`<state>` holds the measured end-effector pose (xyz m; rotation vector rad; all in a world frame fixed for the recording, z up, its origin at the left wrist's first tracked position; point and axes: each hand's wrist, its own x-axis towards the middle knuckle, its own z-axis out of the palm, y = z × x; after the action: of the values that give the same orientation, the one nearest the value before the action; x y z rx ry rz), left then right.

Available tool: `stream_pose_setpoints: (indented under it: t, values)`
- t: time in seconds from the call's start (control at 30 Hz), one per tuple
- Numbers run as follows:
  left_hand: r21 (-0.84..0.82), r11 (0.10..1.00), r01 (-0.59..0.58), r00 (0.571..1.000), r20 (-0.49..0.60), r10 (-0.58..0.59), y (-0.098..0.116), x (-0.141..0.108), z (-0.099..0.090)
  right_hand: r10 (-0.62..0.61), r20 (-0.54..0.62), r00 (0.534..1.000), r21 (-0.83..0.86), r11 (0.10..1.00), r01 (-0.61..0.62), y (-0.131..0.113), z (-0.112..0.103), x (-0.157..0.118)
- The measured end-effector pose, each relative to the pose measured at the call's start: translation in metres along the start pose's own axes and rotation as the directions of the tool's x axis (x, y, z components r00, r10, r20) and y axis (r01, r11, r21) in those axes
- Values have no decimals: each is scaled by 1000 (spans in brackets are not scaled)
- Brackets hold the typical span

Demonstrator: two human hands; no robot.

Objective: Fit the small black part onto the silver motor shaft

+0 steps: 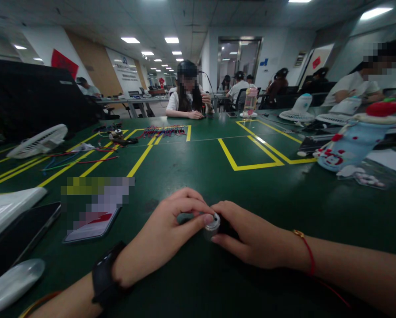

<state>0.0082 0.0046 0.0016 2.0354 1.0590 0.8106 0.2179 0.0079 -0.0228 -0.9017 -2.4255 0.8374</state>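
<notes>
A small silvery metal cylinder (212,228) stands upright on the green table between my hands, with a dark spot on its top. My left hand (174,221), with a black watch on its wrist, comes from the left; its thumb and forefinger pinch at the top rim. Whether a smaller part sits between those fingertips is hidden. From the other side my right hand (247,232), a red string bracelet at its wrist, grips the cylinder's side between thumb and fingers.
Left of my hands lie a phone (95,221), a dark tablet-like slab (22,234) and a white computer mouse (15,285). Beyond are loose wires (81,154) and a white fan (40,140). A blue bottle (348,143) stands right. Across the table sits a person (186,95).
</notes>
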Motion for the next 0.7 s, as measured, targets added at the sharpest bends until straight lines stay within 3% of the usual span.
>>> stream_pose_setpoints:
  t: [0.2,0.33,0.5,0.7]
  values:
    - [-19,1000,15,999,-37,-16,-12,-1,-12,-7,-2,1000,21,1000,7,0,-2,0]
    - [25,999,44,994,101,-46,-31,-4,-20,-14,3,1000,21,1000,14,1,-4,-2]
    - [87,996,-8,968,252,-14,-44,-6,-21,-16,-2,1000,19,1000,16,2,-4,-2]
    - [158,986,-57,958,286,10,-44,-5,-22,3,13,1000,21,1000,-3,2,-3,-1]
